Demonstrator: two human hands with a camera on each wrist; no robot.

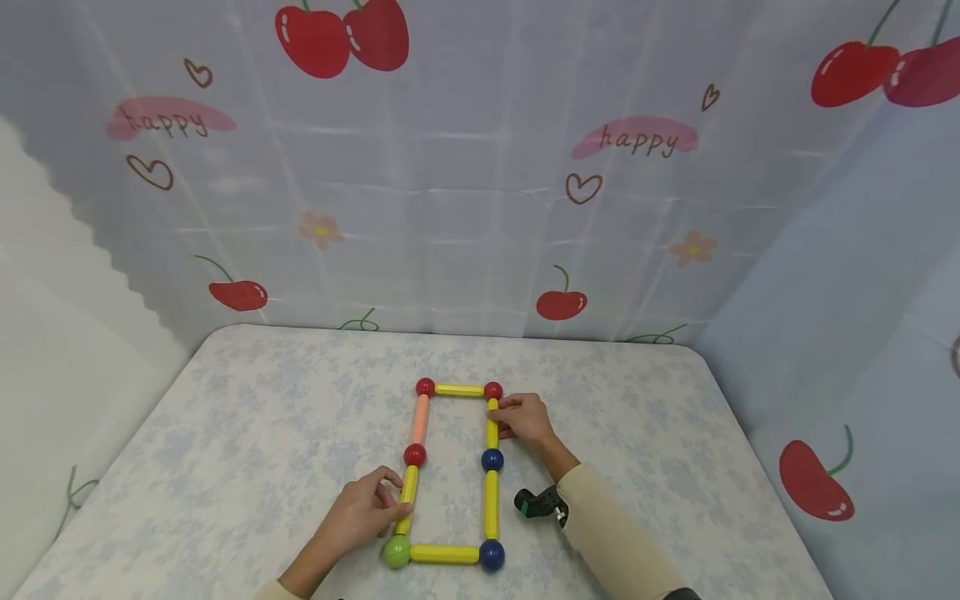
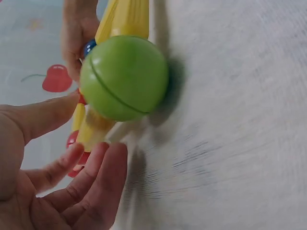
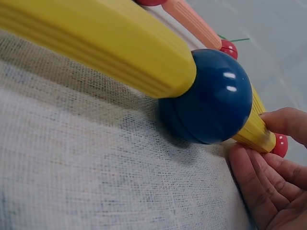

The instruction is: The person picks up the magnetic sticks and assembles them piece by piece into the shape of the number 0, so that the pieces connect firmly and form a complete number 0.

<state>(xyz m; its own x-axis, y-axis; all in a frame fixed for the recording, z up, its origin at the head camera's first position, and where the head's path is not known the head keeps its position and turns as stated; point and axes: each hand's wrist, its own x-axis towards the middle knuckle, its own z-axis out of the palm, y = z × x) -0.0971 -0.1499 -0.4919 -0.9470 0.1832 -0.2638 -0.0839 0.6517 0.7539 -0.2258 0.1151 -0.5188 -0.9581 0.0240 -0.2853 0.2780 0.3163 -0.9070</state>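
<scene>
A rectangular frame of magnetic rods and balls lies on the table. My left hand (image 1: pixel 362 510) is at its near left side, thumb and fingers around a yellow rod (image 1: pixel 408 493). That rod runs from a green ball (image 2: pixel 125 79) to a red ball (image 1: pixel 415 454). On the far right side, my right hand (image 1: pixel 527 418) pinches another yellow rod (image 3: pixel 256 125) between thumb and fingers. This rod sits between a blue ball (image 3: pixel 211 96) and a red corner ball (image 1: pixel 492 391). A pink rod (image 1: pixel 421 419) forms the far left side.
Yellow rods close the far edge (image 1: pixel 459 390) and near edge (image 1: pixel 445 554) of the frame. A second blue ball (image 1: pixel 491 555) marks the near right corner. A dark device (image 1: pixel 542 503) shows at the right wrist. Behind the table (image 1: pixel 637 450) hangs a cherry-printed curtain (image 1: pixel 465 242).
</scene>
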